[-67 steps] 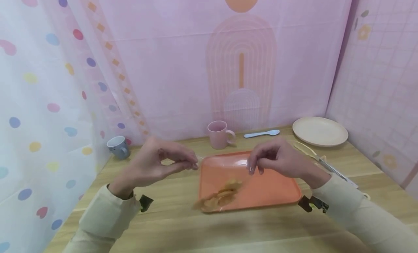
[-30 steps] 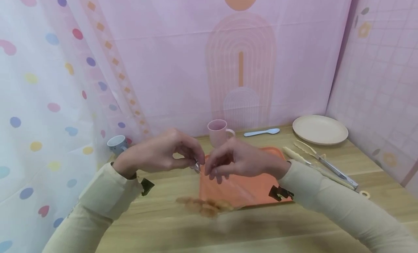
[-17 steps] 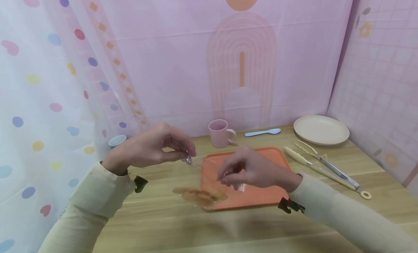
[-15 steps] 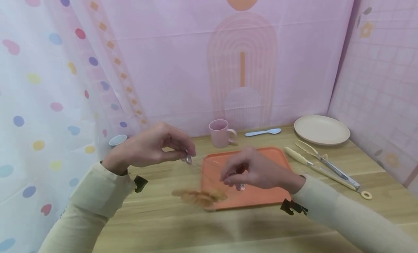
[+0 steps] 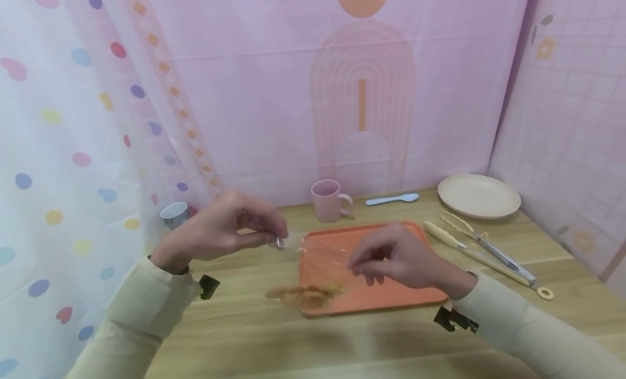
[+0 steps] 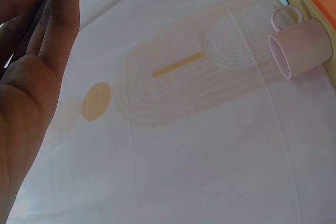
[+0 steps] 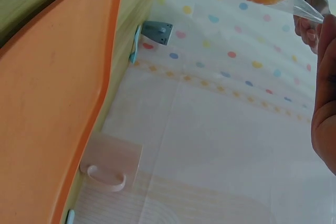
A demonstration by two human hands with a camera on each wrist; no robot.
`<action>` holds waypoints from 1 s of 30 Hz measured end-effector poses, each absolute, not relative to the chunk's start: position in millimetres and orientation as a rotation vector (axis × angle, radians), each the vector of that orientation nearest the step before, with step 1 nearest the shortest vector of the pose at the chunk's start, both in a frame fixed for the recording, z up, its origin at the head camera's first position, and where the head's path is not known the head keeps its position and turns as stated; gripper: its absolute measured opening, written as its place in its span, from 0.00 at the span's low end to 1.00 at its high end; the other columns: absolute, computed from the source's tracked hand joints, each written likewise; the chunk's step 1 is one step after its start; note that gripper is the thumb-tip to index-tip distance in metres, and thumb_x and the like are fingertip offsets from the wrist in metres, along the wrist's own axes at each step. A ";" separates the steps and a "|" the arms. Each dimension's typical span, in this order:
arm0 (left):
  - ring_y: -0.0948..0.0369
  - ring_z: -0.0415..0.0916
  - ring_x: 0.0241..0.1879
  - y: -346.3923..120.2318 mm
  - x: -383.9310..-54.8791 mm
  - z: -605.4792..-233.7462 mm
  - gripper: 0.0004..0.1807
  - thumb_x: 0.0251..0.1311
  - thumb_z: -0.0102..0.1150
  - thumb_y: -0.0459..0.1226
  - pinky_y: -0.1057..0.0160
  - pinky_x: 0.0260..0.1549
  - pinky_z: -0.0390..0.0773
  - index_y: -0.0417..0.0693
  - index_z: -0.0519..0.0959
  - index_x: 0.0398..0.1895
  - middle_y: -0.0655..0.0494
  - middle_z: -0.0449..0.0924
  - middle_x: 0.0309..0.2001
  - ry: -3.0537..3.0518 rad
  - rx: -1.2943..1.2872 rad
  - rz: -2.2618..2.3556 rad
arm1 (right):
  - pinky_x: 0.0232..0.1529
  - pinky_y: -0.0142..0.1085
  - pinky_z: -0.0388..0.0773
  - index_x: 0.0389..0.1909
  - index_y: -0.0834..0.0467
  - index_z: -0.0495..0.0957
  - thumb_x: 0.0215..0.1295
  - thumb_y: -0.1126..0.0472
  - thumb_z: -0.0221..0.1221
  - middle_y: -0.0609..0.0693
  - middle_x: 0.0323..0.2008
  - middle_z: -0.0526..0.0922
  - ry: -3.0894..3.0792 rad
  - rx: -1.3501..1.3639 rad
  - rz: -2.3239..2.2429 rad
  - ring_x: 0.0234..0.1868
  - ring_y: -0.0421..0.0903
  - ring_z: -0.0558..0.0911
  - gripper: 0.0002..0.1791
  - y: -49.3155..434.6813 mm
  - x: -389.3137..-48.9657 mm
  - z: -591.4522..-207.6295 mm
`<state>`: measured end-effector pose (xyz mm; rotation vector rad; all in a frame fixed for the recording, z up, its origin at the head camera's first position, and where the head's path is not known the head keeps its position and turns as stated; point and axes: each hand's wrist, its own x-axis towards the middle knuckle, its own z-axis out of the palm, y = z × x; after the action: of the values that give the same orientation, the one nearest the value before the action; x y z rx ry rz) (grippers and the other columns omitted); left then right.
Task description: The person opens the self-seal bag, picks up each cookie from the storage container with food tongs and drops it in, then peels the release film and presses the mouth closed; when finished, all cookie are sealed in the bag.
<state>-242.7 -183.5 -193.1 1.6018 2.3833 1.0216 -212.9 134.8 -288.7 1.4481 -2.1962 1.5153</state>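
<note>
A clear plastic bag (image 5: 323,262) hangs between my two hands. Several golden-brown, flat food pieces (image 5: 310,297) lie at its bottom, above the left front corner of the orange tray (image 5: 391,294). With thumb and fingers, my left hand (image 5: 222,229) pinches the bag's bunched upper left corner. The opposite corner is pinched by my right hand (image 5: 398,256), which is over the tray. In the right wrist view the bag (image 7: 304,10) tapers to a point at the right fingertips. The left wrist view shows the left hand (image 6: 31,72) only in part, without the bag.
Behind the tray stand a pink mug (image 5: 326,202) and a pale blue spoon (image 5: 391,199). To the right are a cream plate (image 5: 479,196) and cream-tipped tongs (image 5: 489,254). A grey cup (image 5: 174,213) sits behind my left hand. Curtains hang at the back and sides.
My hands came close together, then parted again, the right one moving right. The bag swung left from over the tray to its left front corner. Both hands keep hold of it.
</note>
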 end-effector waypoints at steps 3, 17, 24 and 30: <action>0.65 0.85 0.37 -187.0 -241.5 -203.6 0.11 0.58 0.63 0.21 0.63 0.39 0.87 0.41 0.85 0.39 0.47 0.87 0.37 2.383 1.648 1.108 | 0.17 0.34 0.79 0.36 0.61 0.86 0.62 0.73 0.65 0.55 0.27 0.88 -2.183 1.427 1.521 0.21 0.37 0.82 0.06 136.8 -213.4 -289.0; 0.66 0.85 0.39 -220.5 -222.2 -232.9 0.16 0.56 0.62 0.18 0.68 0.41 0.86 0.42 0.84 0.44 0.51 0.87 0.39 2.414 1.684 1.250 | 0.23 0.32 0.84 0.38 0.60 0.87 0.66 0.67 0.63 0.52 0.29 0.90 -2.245 1.440 1.465 0.24 0.36 0.86 0.05 110.8 -210.3 -293.2; 0.65 0.87 0.38 -264.6 -237.9 -239.8 0.12 0.59 0.62 0.21 0.65 0.37 0.86 0.39 0.83 0.43 0.57 0.88 0.40 2.462 1.428 1.156 | 0.30 0.36 0.87 0.41 0.60 0.86 0.70 0.67 0.60 0.53 0.33 0.90 -2.500 1.522 1.459 0.28 0.40 0.88 0.07 62.0 -229.9 -294.7; 0.64 0.88 0.38 -283.3 -286.2 -265.5 0.06 0.59 0.66 0.27 0.69 0.37 0.85 0.38 0.85 0.39 0.46 0.89 0.39 2.752 1.042 0.881 | 0.35 0.41 0.88 0.38 0.65 0.86 0.66 0.74 0.60 0.60 0.31 0.88 -2.782 1.340 1.405 0.24 0.43 0.86 0.07 17.6 -293.2 -304.9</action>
<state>-286.2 -283.3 -265.5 1.0420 2.7520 0.8806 -293.2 17.6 -304.9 1.3397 -2.7824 1.4053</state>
